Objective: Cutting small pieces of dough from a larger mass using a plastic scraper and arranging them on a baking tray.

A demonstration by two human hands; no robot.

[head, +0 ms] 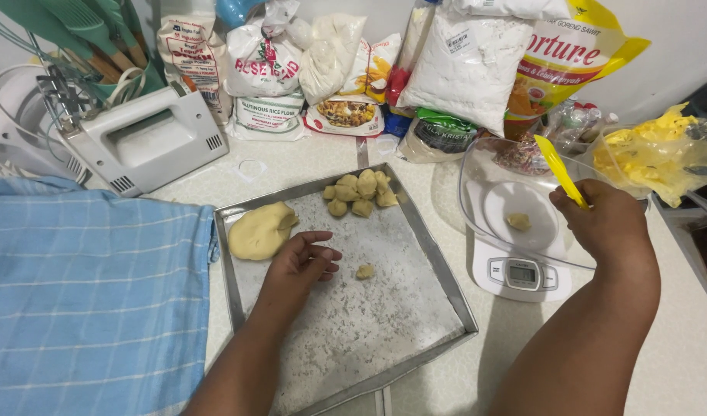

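Here, left hand (pixel 298 260) rests in metal tray (pixel 415 231), fingers curled loosely, holding nothing, beside small dough bit (pixel 365 271) | right hand (pixel 600 219) fingers pinch yellow scraper (pixel 560 171) over scale bowl (pixel 477 166) | big dough lump (pixel 261 229), dough pieces (pixel 360 192) farther back.

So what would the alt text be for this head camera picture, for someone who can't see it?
A person's left hand rests on a floured metal tray near a small dough piece, while the right hand holds a yellow scraper over a clear bowl on a white kitchen scale.
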